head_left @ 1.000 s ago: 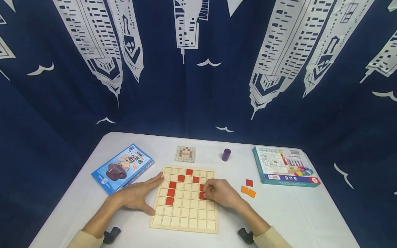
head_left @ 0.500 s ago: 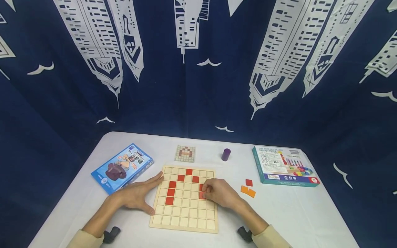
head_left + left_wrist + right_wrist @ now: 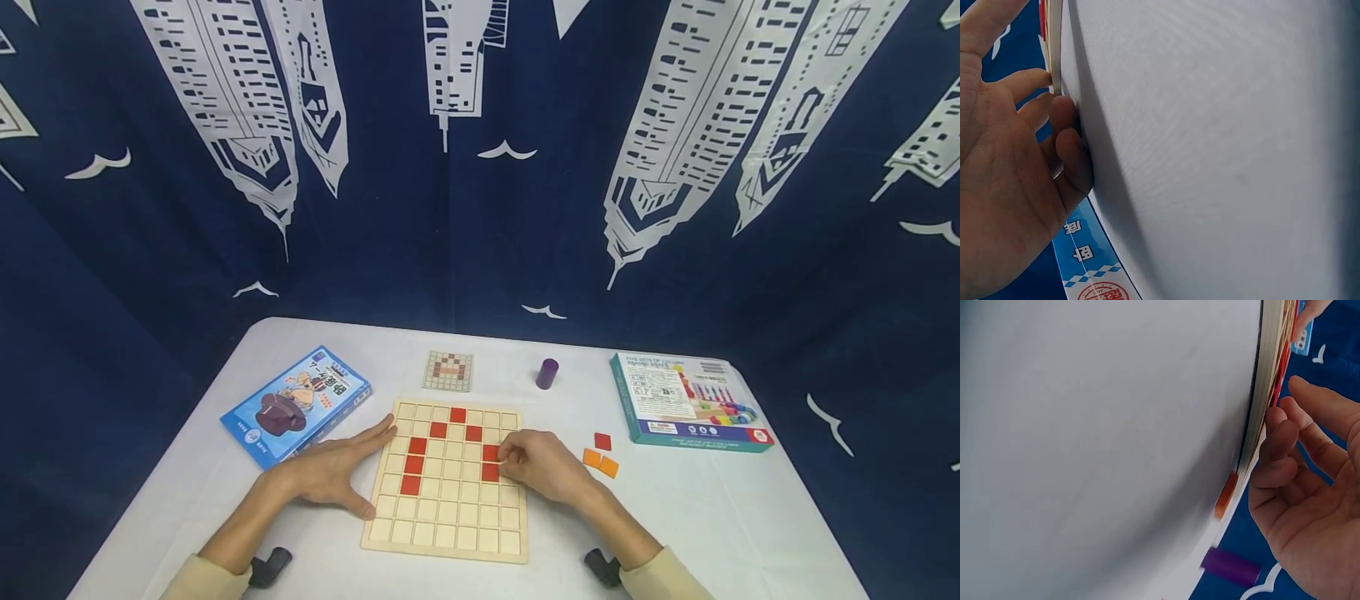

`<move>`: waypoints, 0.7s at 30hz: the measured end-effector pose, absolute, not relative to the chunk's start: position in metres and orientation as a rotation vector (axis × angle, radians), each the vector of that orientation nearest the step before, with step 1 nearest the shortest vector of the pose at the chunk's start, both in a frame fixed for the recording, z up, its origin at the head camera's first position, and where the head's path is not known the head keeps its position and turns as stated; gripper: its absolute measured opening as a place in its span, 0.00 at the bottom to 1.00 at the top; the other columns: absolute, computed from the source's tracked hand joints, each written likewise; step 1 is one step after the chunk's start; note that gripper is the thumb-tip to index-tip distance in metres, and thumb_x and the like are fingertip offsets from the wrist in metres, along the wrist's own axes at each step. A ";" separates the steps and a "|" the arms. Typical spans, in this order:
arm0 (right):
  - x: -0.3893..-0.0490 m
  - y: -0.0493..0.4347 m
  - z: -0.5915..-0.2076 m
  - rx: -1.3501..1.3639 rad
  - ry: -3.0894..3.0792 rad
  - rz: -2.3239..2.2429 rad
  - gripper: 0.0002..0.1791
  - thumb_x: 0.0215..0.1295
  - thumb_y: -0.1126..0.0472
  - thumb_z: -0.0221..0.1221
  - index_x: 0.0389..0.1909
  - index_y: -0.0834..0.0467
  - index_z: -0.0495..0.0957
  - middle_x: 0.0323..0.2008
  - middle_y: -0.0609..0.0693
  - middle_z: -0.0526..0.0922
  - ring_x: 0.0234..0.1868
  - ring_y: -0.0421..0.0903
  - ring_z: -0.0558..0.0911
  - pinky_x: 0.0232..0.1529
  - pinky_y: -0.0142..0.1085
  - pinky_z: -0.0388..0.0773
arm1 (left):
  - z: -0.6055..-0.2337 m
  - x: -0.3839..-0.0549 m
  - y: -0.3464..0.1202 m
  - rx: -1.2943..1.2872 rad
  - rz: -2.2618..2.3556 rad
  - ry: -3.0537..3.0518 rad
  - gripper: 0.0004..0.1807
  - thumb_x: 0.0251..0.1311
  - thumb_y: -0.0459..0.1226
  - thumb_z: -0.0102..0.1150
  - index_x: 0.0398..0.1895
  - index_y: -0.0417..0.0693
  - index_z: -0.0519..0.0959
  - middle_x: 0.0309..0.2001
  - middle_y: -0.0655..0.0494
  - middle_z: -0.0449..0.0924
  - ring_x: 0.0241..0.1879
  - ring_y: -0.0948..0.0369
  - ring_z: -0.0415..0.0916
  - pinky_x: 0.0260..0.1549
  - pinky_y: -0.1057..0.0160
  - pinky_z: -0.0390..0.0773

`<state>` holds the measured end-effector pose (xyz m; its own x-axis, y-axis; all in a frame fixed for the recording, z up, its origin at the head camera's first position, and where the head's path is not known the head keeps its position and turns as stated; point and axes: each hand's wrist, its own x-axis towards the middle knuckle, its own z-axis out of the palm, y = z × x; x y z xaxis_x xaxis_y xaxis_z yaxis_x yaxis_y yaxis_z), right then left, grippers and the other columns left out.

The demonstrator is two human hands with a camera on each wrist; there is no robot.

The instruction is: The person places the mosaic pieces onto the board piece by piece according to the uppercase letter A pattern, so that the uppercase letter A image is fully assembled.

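Observation:
A pale wooden grid board [image 3: 438,514] lies on the white table, with several red square tiles set in its cells. My left hand [image 3: 326,473] has thumb and fingers spread along the board's left edge, fingertips touching it. At the right side, my right hand [image 3: 547,467] hovers by two stacked cells that hold an upper red tile [image 3: 490,453] and a lower red tile [image 3: 489,472]. Its fingers are loosely bent beside them, and in the right wrist view the right hand [image 3: 1319,481] shows thumb and forefinger apart with nothing between them. Lower fingers hide part of the board's edge there.
Right of the board lie a loose red tile [image 3: 602,442] and two orange tiles [image 3: 600,462]. Behind it are a small pattern card [image 3: 448,372] and a purple cylinder [image 3: 547,374]. A blue box [image 3: 300,404] sits left, a teal-edged box [image 3: 686,404] right.
My right hand has let go of the lower red tile and drawn slightly right, uncovering both right-hand tiles. The left hand has stayed put.

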<state>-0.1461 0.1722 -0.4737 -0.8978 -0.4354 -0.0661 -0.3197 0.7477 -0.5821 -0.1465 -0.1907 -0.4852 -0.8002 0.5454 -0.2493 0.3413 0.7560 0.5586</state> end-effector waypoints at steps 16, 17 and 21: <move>-0.150 0.247 -0.467 -0.207 2.872 -0.894 0.06 0.63 0.62 0.67 0.40 0.51 0.85 0.34 0.43 0.82 0.32 0.42 0.76 0.33 0.35 0.76 | -0.486 -0.147 -0.192 0.693 0.687 2.547 0.69 0.32 0.63 0.79 0.81 0.56 0.53 0.82 0.57 0.42 0.77 0.45 0.52 0.68 0.37 0.63; -0.150 0.253 -0.466 -0.190 2.888 -0.883 0.07 0.63 0.62 0.67 0.41 0.52 0.85 0.36 0.45 0.82 0.33 0.43 0.76 0.34 0.35 0.76 | -0.486 -0.147 -0.192 0.696 0.687 2.548 0.69 0.32 0.63 0.79 0.81 0.56 0.53 0.82 0.57 0.42 0.77 0.45 0.52 0.68 0.37 0.62; -0.151 0.273 -0.463 -0.109 2.919 -0.832 0.12 0.64 0.64 0.66 0.48 0.56 0.85 0.44 0.53 0.84 0.36 0.47 0.78 0.37 0.38 0.78 | -0.486 -0.148 -0.192 0.679 0.690 2.547 0.69 0.32 0.63 0.79 0.81 0.57 0.53 0.82 0.58 0.42 0.77 0.46 0.51 0.68 0.37 0.62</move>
